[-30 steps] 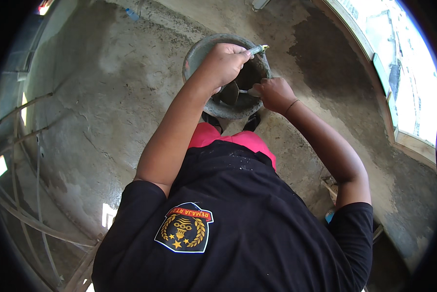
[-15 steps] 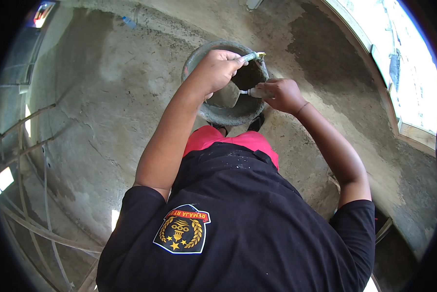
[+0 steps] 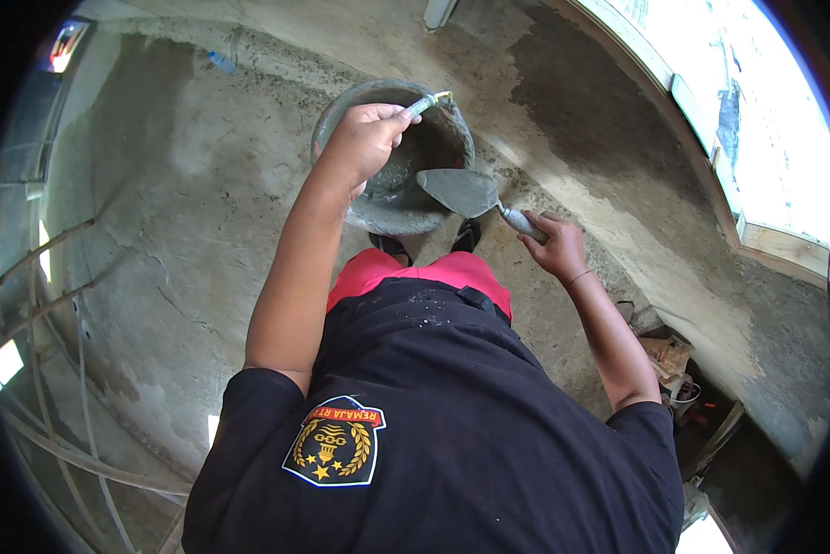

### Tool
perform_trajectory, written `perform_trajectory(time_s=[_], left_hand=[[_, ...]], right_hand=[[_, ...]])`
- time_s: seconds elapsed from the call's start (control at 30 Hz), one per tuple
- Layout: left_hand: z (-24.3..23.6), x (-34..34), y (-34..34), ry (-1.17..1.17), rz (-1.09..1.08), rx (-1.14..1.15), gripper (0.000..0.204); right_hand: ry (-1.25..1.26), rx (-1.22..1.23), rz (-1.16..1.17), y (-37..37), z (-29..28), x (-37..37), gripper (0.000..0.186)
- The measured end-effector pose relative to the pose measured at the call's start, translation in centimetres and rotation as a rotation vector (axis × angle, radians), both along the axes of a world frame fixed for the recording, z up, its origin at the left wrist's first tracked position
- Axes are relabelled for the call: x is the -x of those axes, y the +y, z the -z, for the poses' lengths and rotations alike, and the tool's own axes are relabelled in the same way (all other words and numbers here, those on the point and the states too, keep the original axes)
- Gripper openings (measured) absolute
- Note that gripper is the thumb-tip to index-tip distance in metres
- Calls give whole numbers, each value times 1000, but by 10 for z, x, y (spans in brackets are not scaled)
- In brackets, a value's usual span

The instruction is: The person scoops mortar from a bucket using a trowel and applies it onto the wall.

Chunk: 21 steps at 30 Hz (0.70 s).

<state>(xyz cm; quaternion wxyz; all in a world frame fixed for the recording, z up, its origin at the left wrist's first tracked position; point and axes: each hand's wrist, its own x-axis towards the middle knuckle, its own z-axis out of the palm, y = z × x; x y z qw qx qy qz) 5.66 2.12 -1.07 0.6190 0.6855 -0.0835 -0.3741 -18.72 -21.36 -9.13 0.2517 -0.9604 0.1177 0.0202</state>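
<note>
A round grey bucket [image 3: 398, 222], crusted with cement, stands on the floor in front of my feet. Wet grey mortar [image 3: 394, 181] lies in its bottom. My left hand [image 3: 363, 140] is closed round the bucket's handle [image 3: 421, 105], a pale sleeve with a yellowish end fixed at the far right rim. In my right hand [image 3: 557, 247] is a trowel [image 3: 461, 192], gripped by its handle. The trowel's broad pointed blade is smeared grey and hangs over the near right part of the bucket, its tip pointing left. My left hand and wrist hide part of the bucket's left inside.
A plastic bottle [image 3: 220, 62] lies on the rough concrete floor at the far left. Wooden poles [image 3: 59, 245] stand along the left. At the right are a bright window frame [image 3: 775, 242] and, lower, a paper bag [image 3: 666, 355] beside a small white bucket [image 3: 684, 395].
My right hand has drawn the trowel toward me, with its blade now partly out over the bucket's near right rim. My left hand keeps its hold on the handle. The view has shifted slightly.
</note>
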Motion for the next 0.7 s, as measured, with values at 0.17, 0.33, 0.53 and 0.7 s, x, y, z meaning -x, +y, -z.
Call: perform_trajectory(time_s=[0.17, 0.33, 0.53, 0.7], left_hand=[[-1, -1, -15, 7, 9, 1, 21], [-7, -2, -29, 1, -12, -10, 21], [-10, 5, -46, -8, -55, -32, 21], [-12, 7, -56, -2, -104, -42, 21]], right_hand=[[-11, -2, 33, -7, -2, 3, 36], [-24, 22, -14, -23, -5, 8, 36], [-45, 30, 10, -41, 8, 23, 37], [-3, 63, 12, -47, 3, 28, 38]])
